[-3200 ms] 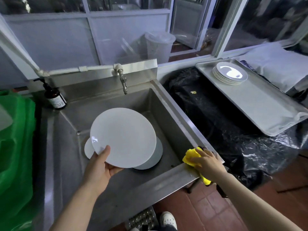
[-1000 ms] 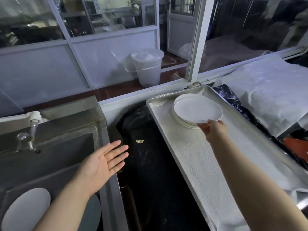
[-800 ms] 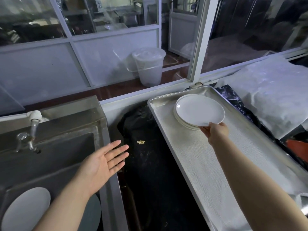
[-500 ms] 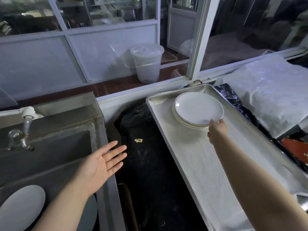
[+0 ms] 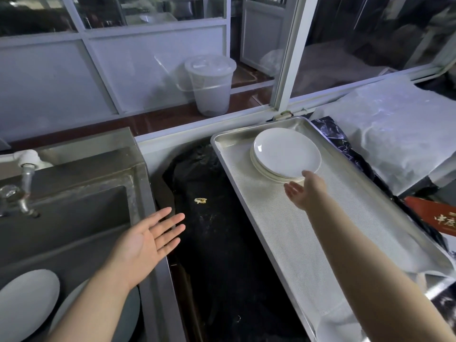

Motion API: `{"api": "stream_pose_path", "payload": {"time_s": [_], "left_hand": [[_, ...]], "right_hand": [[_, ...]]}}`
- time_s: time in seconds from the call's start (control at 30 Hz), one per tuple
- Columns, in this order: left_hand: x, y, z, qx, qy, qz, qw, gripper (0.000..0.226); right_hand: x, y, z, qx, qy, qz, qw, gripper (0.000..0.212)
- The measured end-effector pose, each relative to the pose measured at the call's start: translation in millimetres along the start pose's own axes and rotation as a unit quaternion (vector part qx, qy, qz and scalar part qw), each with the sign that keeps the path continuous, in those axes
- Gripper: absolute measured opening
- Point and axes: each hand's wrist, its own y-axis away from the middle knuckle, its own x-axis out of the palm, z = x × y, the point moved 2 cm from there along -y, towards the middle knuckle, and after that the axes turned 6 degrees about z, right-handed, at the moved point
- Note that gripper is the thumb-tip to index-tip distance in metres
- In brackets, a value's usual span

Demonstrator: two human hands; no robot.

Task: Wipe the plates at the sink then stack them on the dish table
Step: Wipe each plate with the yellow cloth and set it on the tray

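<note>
A stack of white plates (image 5: 286,154) sits at the far end of the metal tray (image 5: 320,243) on the dish table. My right hand (image 5: 304,191) hovers just in front of the stack, palm up, fingers straight, holding nothing. My left hand (image 5: 145,245) floats flat and spread over the right rim of the steel sink (image 5: 138,193). Two more white plates (image 5: 24,304) lie in the sink basin at the lower left, partly hidden by my left forearm.
A tap (image 5: 24,191) juts over the sink at the left. Black plastic sheeting (image 5: 222,243) covers the gap between sink and tray. White plastic (image 5: 394,134) lies right of the tray. A translucent bucket (image 5: 212,82) stands behind the glass.
My right hand set the plate down on the stack, let go of its rim and drew back slightly with fingers straightened. My left hand stayed spread over the sink rim.
</note>
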Motion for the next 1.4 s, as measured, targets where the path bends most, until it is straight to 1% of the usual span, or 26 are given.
{"api": "stream_pose_path", "payload": {"time_s": [0.03,0.07,0.13,0.23,0.3,0.4,0.6,0.77,0.93,1.07,1.2,1.27,1.4], "left_hand": [[-2,2,0,0.000,0.001,-0.001,1.000,0.033],[-5,4,0,0.001,0.003,-0.003,1.000,0.033],[-11,10,-1,0.002,0.007,-0.008,1.000,0.032],[-22,23,-2,0.006,0.010,-0.015,1.000,0.030],[-34,35,-3,0.012,0.014,-0.021,1.000,0.029],[-60,58,-2,0.021,0.016,-0.035,0.999,0.029],[-137,121,9,0.020,-0.008,-0.060,0.998,0.029],[-225,181,19,0.015,0.021,-0.109,0.994,0.026],[-303,236,32,-0.002,0.047,-0.124,0.991,0.026],[-361,276,32,0.013,0.079,-0.146,0.986,0.027],[-412,308,37,0.033,0.118,-0.176,0.977,0.027],[-433,320,42,0.046,0.109,-0.190,0.975,0.027],[-467,343,52,0.069,0.057,-0.236,0.968,0.028]], "right_hand": [[5,12,-8,0.019,-0.035,0.034,0.999,0.040],[11,24,-18,0.037,-0.040,0.073,0.996,0.037],[19,47,-40,0.066,-0.012,0.146,0.987,0.034],[27,77,-78,0.090,0.034,0.231,0.968,0.034],[29,93,-106,0.107,0.064,0.271,0.954,0.034],[32,118,-153,0.137,0.100,0.301,0.939,0.034],[54,182,-245,0.182,0.155,0.290,0.927,0.030],[83,237,-319,0.191,0.186,0.283,0.921,0.022],[101,280,-392,0.193,0.194,0.274,0.922,0.021],[117,310,-441,0.201,0.188,0.264,0.924,0.017],[130,328,-480,0.212,0.208,0.249,0.922,0.021],[137,330,-498,0.216,0.231,0.239,0.918,0.023],[147,328,-533,0.220,0.271,0.207,0.914,0.025]]}}
